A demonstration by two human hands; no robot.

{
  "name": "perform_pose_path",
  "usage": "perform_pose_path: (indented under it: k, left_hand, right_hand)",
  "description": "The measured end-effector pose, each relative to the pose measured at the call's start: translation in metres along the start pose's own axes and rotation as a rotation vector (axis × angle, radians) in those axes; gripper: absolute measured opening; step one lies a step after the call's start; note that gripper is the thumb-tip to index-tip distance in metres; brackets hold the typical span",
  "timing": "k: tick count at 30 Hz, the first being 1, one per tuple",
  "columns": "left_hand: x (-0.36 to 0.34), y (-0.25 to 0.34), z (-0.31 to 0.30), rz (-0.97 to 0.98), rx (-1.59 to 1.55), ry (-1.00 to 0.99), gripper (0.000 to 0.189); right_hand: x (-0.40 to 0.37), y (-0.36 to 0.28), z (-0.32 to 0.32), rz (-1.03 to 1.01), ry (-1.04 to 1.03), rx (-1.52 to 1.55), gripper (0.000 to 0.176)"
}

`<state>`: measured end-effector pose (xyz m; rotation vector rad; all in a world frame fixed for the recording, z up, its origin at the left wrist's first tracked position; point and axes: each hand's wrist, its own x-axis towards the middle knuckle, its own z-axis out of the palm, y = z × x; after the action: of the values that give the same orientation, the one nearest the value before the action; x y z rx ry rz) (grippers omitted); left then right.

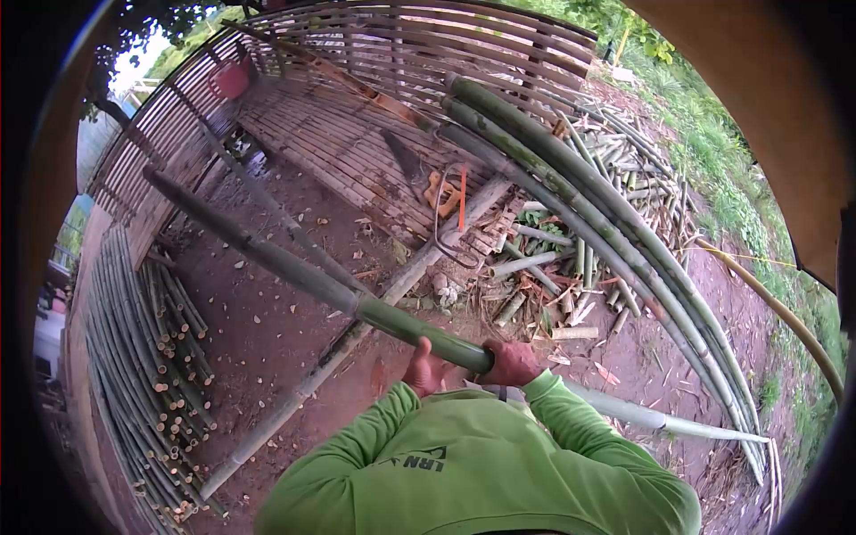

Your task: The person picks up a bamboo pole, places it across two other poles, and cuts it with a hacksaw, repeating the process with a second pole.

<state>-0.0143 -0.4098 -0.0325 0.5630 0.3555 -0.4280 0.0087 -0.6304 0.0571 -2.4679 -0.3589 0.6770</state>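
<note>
A thick green bamboo pole (406, 324) slants from the upper left down to the front of my green shirt. Near its close end, my left hand (423, 367) is against the pole's underside, its fingers partly hidden. My right hand (514, 362) is wrapped round the cut end of the same pole. Beneath the pole, a long grey pole (325, 364) crosses the ground diagonally. Farther ahead, a saw with an orange handle (441, 193) rests by the edge of a slatted bamboo platform (330, 134).
Many cut bamboo poles (134, 357) are stacked at the left. Several long green poles (580, 192) curve down the right side. Cut pieces (637, 178) lie heaped behind them. A slatted fence (374, 36) and a red container (232, 80) stand at the back.
</note>
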Motion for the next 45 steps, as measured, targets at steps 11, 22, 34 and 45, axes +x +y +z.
perform_pose_path:
  k: [11,22,34,45]
  left_hand:
    - [0.044,0.226,0.024,0.472,0.083,0.514,0.069]
    - [0.083,0.074,0.006,0.367,0.346,0.576,0.061]
    - [0.111,0.161,0.014,0.54,0.457,0.767,0.04]
    - [0.188,0.346,-0.039,0.562,0.347,0.717,0.066]
  right_hand:
    - [-0.17,0.225,-0.032,0.423,-0.27,-0.193,0.084]
    - [-0.062,0.155,-0.022,0.414,-0.24,-0.035,0.067]
    - [-0.038,0.159,0.015,0.432,-0.286,0.026,0.065]
    - [0.042,0.063,0.012,0.291,-0.113,-0.017,0.075]
